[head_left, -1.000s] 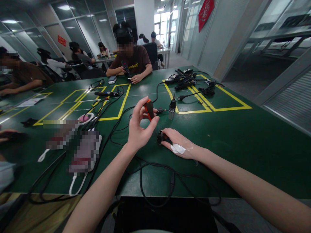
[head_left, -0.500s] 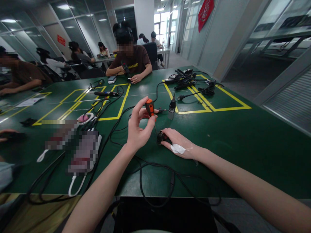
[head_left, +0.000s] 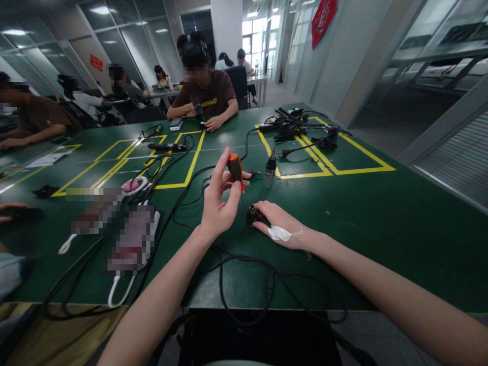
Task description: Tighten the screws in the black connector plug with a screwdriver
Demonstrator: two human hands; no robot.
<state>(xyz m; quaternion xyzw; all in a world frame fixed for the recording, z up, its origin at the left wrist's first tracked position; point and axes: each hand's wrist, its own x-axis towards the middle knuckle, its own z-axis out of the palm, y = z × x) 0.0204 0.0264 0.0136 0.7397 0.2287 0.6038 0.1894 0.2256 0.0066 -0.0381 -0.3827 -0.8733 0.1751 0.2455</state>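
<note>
So I've got this small screwdriver with a stubby orange-and-dark handle [head_left: 236,170] and a thin metal shaft, pretty much upright over the table in front of me. My left hand [head_left: 221,201] is pinching it: thumb on the near side of the handle, other fingers round the back, index sticking up by the top. I'd guess it's light and totally stiff, and the fat handle looks like it'd grip fine, so that's where I'd hold it; the skinny shaft would probably just spin in your fingers. The shaft runs down right by a squat black round part with a metal collar on top [head_left: 251,216], but I can't tell what the tip is touching. My right hand [head_left: 282,223], the one with the white patch [head_left: 279,233], has thumb and fingers clasped around that part, low at the table. It looks hard and a bit heavier, kinda smooth too, so I'd take it by its sides and leave the collar alone. Just beyond is a black pointed tool with a clear bottom [head_left: 270,170], standing upright near some yellow tape lines [head_left: 305,176]. A thin black cable [head_left: 270,284] loops across the green tabletop [head_left: 362,213] nearest me, and across from me a person in a brown shirt [head_left: 223,89] is holding a dark drill-like tool [head_left: 196,107].
</note>
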